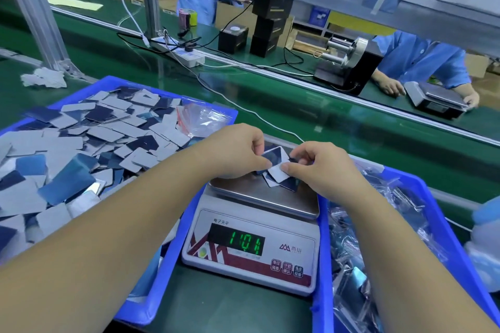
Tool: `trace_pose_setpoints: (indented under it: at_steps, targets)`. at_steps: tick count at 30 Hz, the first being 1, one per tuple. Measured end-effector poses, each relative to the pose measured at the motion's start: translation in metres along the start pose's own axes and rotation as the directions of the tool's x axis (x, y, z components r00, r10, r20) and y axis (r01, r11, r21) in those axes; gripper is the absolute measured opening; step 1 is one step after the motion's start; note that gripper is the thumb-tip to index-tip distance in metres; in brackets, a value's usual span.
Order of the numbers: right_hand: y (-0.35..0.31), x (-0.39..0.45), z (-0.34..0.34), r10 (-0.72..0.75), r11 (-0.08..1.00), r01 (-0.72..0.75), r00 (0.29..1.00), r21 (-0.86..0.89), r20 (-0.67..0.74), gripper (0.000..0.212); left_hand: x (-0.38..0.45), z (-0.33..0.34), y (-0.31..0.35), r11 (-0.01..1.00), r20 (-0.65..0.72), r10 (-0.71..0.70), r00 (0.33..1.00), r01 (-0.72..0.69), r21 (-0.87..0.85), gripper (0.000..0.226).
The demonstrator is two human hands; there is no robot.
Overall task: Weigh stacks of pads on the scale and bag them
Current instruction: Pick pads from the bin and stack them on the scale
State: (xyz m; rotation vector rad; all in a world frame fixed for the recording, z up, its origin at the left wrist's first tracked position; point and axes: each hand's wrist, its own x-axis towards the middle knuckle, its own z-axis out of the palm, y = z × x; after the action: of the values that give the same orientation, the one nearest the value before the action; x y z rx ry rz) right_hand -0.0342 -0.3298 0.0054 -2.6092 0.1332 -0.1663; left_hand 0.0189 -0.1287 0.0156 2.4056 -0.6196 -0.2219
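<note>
Pads gathered over the scale

Head view: a small fanned stack of pads is pinched from both sides above the scale platform by the left hand and the right hand, fingers curled; loose pads are heaped in the left blue bin, bagged ones in the right blue bin.
</note>
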Motion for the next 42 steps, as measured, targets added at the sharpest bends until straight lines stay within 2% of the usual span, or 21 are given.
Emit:
trace_pose_setpoints:
  at_steps: [5, 9, 18, 21, 27, 31, 35, 39, 42]
  targets:
    - [-0.001, 0.000, -0.001, 0.045, 0.998, -0.045, 0.999, -0.048, -0.006, 0.030, -0.002, 0.000, 0.004, 1.000, -0.061, -0.008, 0.998, 0.008, -0.004, 0.021]
    - [-0.003, -0.001, -0.001, 0.050, 0.998, -0.047, 0.997, 0.040, -0.064, 0.028, -0.002, 0.001, 0.002, 0.997, -0.086, -0.039, 0.996, 0.032, -0.076, 0.021]
    - [-0.006, -0.001, -0.004, 0.034, 0.980, -0.006, 0.990, 0.201, -0.137, 0.014, -0.003, 0.002, -0.003, 0.994, -0.124, -0.017, 0.992, 0.003, -0.109, 0.024]
    - [-0.005, -0.001, -0.006, 0.046, 0.935, 0.005, 0.990, 0.356, -0.132, 0.011, -0.003, 0.002, -0.005, 0.979, -0.146, -0.019, 0.989, -0.011, -0.204, 0.024]
    - [-0.012, -0.005, -0.010, 0.026, 0.698, 0.025, 0.998, 0.715, -0.060, 0.011, -0.005, 0.001, -0.008, 0.845, -0.167, 0.011, 0.986, -0.099, -0.525, 0.027]
    - [-0.020, -0.008, -0.007, -0.004, 0.548, 0.059, 0.998, 0.834, -0.068, 0.007, -0.010, -0.001, -0.007, 0.709, -0.171, 0.076, 0.982, -0.174, -0.684, 0.024]
    - [-0.027, -0.010, -0.002, 0.009, 0.521, 0.096, 0.993, 0.848, -0.118, 0.008, -0.013, -0.001, -0.007, 0.598, -0.107, 0.114, 0.988, -0.154, -0.787, 0.021]
    - [-0.030, -0.012, 0.005, 0.006, 0.544, 0.116, 0.990, 0.831, -0.143, 0.016, -0.014, -0.001, -0.009, 0.594, -0.099, 0.101, 0.990, -0.140, -0.792, 0.021]
    - [-0.031, -0.013, 0.008, -0.004, 0.566, 0.129, 0.988, 0.814, -0.154, 0.014, -0.015, -0.002, -0.010, 0.612, -0.112, 0.111, 0.987, -0.157, -0.775, 0.024]
